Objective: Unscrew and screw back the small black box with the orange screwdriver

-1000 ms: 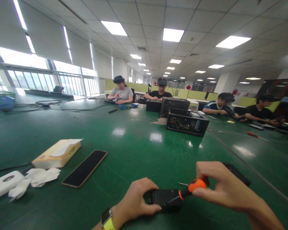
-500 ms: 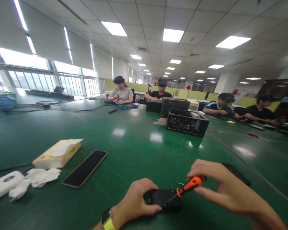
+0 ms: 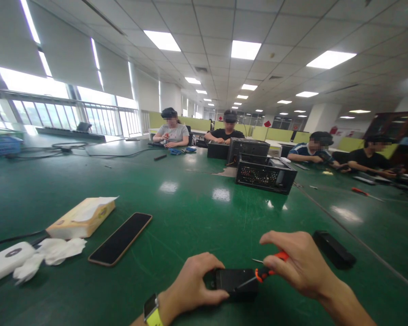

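A small black box-like device (image 3: 234,281) lies on the green table (image 3: 190,199) near the front edge. My left hand (image 3: 193,285), with a watch on its wrist, grips the device's left end. My right hand (image 3: 301,265) is closed round an orange-handled screwdriver (image 3: 267,270), whose thin shaft slants down left onto the device's top. A short metal pin (image 3: 257,261) lies on the table just behind the screwdriver. A second black block (image 3: 333,249) rests on the table to the right of my right hand.
At left lie a dark phone (image 3: 120,238), a tissue box (image 3: 83,218), crumpled tissues (image 3: 51,253) and a white power bank (image 3: 5,262). Black computer cases (image 3: 263,174) stand mid-table. Several people sit working along the far side; another orange screwdriver (image 3: 363,193) lies at right.
My right hand has slid down the screwdriver's handle, covering most of the orange, and dropped lower and leftward. The black block behind it now shows fully. My left hand has stayed put.
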Demonstrator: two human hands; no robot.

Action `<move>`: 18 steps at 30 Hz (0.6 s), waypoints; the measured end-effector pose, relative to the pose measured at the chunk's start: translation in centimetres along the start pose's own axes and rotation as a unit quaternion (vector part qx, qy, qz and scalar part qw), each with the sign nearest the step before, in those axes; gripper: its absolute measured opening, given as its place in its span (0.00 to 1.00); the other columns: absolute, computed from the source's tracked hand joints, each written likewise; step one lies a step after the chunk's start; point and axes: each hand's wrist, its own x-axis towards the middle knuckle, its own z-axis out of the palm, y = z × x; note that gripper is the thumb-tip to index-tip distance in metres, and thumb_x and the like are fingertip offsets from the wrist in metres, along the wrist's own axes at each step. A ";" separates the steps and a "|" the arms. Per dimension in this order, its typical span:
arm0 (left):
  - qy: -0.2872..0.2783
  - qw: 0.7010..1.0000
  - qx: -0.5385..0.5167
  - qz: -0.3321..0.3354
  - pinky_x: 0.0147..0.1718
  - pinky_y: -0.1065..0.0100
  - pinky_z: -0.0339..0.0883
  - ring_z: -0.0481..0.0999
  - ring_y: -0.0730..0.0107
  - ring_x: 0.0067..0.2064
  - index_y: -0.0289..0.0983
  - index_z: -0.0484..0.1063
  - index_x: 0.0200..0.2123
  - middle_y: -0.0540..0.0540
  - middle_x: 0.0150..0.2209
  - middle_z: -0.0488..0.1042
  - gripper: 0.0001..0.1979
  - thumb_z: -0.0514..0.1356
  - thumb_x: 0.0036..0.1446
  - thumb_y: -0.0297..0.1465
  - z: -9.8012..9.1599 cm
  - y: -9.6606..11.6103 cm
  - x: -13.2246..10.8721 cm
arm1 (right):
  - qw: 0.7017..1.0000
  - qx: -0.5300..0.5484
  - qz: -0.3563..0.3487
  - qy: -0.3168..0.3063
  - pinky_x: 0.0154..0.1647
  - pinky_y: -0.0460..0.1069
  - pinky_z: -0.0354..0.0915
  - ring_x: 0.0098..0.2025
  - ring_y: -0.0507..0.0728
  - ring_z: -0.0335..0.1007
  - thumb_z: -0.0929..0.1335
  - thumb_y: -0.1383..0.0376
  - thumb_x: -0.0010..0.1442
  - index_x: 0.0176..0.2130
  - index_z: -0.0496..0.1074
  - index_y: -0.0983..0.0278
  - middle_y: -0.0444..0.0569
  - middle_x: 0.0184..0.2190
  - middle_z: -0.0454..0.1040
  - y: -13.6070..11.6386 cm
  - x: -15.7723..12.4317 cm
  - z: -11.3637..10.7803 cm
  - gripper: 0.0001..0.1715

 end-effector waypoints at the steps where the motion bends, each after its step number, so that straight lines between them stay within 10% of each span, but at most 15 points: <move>1: 0.001 1.000 -0.001 0.001 0.35 0.68 0.66 0.75 0.62 0.35 0.37 0.77 0.39 0.46 0.34 0.77 0.18 0.71 0.45 0.40 0.0 0.0 0.0 | 1.000 0.000 0.011 0.000 0.23 0.47 0.56 0.19 0.53 0.68 0.59 0.45 0.66 0.32 0.75 0.64 0.44 0.19 0.73 -0.1 0.0 0.0 0.31; 6: 0.003 1.000 0.001 0.006 0.34 0.69 0.66 0.75 0.62 0.34 0.37 0.77 0.38 0.46 0.33 0.77 0.19 0.71 0.45 0.41 0.0 0.0 0.0 | 0.997 0.066 0.039 0.015 0.26 0.46 0.63 0.24 0.52 0.68 0.69 0.55 0.62 0.39 0.75 0.63 0.43 0.24 0.73 0.0 0.1 -0.2 0.14; 18: 0.003 1.000 0.000 0.007 0.35 0.68 0.66 0.75 0.62 0.35 0.37 0.77 0.38 0.46 0.33 0.77 0.18 0.71 0.45 0.40 0.0 0.0 0.1 | 0.976 0.217 -0.012 -0.024 0.40 0.49 0.70 0.39 0.56 0.76 0.68 0.66 0.62 0.43 0.78 0.61 0.49 0.37 0.80 -0.8 0.3 -0.6 0.10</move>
